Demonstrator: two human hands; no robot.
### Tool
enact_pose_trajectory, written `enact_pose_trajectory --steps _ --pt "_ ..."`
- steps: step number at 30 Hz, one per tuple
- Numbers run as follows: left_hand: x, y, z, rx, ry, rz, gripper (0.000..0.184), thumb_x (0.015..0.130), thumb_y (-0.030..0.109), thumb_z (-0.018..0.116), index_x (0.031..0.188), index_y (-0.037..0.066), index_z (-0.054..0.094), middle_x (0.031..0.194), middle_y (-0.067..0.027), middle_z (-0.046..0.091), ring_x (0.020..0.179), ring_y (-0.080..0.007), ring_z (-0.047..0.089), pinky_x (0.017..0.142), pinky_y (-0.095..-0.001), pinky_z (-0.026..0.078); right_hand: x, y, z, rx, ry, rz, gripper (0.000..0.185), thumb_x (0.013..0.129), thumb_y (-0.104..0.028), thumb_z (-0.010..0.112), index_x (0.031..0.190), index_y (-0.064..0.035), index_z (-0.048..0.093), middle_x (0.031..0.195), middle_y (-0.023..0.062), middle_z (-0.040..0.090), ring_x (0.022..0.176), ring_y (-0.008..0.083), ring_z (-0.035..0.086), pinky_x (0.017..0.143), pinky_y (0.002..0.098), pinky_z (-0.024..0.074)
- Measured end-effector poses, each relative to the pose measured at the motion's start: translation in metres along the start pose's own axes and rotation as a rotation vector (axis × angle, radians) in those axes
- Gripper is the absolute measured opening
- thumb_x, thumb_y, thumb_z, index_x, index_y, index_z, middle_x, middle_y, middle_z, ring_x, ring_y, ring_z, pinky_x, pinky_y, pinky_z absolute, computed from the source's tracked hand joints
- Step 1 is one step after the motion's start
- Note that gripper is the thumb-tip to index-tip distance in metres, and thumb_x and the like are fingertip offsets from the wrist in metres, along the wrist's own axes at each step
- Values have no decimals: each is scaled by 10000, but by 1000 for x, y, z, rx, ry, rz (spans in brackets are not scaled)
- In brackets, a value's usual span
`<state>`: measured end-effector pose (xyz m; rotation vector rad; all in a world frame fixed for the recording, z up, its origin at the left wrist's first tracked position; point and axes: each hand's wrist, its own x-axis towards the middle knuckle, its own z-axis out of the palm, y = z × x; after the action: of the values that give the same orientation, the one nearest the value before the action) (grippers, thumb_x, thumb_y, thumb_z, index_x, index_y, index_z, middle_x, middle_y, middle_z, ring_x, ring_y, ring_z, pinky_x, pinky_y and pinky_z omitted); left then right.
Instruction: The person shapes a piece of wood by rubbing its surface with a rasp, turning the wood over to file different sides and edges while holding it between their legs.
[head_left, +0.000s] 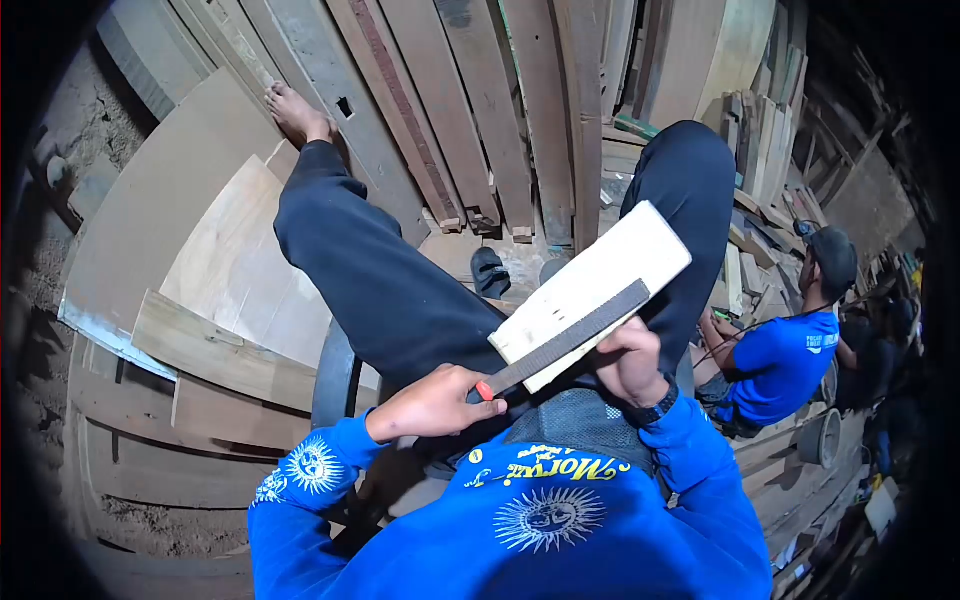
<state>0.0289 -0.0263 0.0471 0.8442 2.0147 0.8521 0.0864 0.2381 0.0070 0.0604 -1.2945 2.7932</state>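
Observation:
My left hand (430, 403) is closed around the red handle of a file (575, 335). The long, dark, flat blade lies diagonally across a pale, tapered wooden block (600, 275). My right hand (633, 365) grips the block's lower right edge, its fingers partly hidden beneath the wood. The block is held above my lap, between my spread knees, with its wider end pointing up and right.
Long planks (470, 110) lean ahead of me, near a dark sandal (490, 272). Curved wooden panels (240, 260) lie at left. A co-worker in a blue shirt (790, 365) sits at right, by a bucket (820, 437) and stacked wood scraps (765, 140).

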Motion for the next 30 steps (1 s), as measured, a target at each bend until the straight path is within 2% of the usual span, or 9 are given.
enact_pose_trajectory --steps 2,6,10,12,13,14,20,26,30 --pt "-1 0 1 -68 29 -18 320 939 285 645 917 -34 650 589 -118 602 481 -187 600 529 -338 478 3 -5 -7 7 87 -104 559 642 -8 464 1184 95 549 1139 174 644 1096 304 603 1025 382 423" --pt "1 -4 4 -57 25 -47 323 940 288 643 904 -33 651 585 -108 598 478 -167 595 522 -332 473 1 -1 -1 56 57 -77 530 672 21 475 1195 70 544 1148 143 631 1094 255 593 1008 350 416" --pt "0 -2 4 -59 3 -33 328 936 288 649 907 -39 648 584 -107 595 475 -167 592 518 -335 472 -6 23 9 -24 60 135 539 670 26 491 1204 68 559 1171 145 637 1114 245 588 1027 334 392" --pt "2 -7 6 -15 14 52 333 935 285 651 902 -47 643 575 -112 592 475 -173 594 514 -336 472 -6 24 9 -27 65 127 539 674 19 491 1206 71 557 1157 144 646 1106 243 593 1013 330 404" --pt "0 -1 7 -70 32 32 342 948 315 657 858 -14 631 535 -54 540 460 -108 546 465 -308 436 -5 19 8 -30 51 124 534 672 17 487 1199 69 559 1146 141 648 1088 244 599 1000 329 413" --pt "0 -1 5 -73 34 31 342 948 315 657 858 -14 631 535 -54 540 460 -108 546 465 -308 436 -3 13 6 -33 37 123 529 671 16 482 1192 67 562 1135 139 649 1070 244 605 988 329 422" --pt "0 -2 2 -73 51 2 361 949 330 655 839 -12 610 533 -42 551 451 -106 552 468 -296 446 3 -9 -5 19 124 -127 513 651 -26 469 1142 77 577 1103 155 654 1062 284 612 1003 367 428" --pt "1 -4 5 -47 13 -23 348 954 322 646 905 -22 645 538 -43 554 463 -107 559 467 -296 454 -6 14 17 -4 46 97 555 675 -3 495 1226 62 527 1157 148 631 1097 251 598 996 334 424" --pt "0 0 4 -71 20 65 342 951 314 649 953 -27 654 562 -55 575 463 -118 562 473 -302 461 -5 17 5 -33 29 138 518 673 -5 500 1182 65 568 1124 145 649 1061 244 612 977 314 432"
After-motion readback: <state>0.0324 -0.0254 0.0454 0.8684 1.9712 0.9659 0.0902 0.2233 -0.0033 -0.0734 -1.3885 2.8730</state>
